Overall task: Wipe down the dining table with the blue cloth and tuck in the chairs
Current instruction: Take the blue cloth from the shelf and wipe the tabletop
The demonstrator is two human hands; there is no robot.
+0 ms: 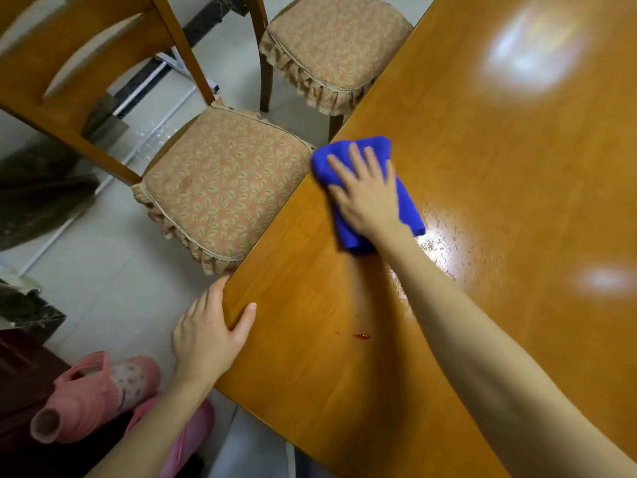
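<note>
Fingers (pixel 355 157) of your right hand (pixel 368 198) lie straight and spread apart, pressing the bunched blue cloth (pixel 344 232) flat onto the table (pixel 482 167) close to its left edge. Your left hand (pixel 206 336) grips that same edge nearer to you, thumb on top and the other fingers wrapped over the side, with a small red smear (pixel 362 336) on the wood near it. On that left side the near chair (pixel 224 188) and the far chair (pixel 331 46) stand pulled out, cushioned seats just meeting the table's edge.
</note>
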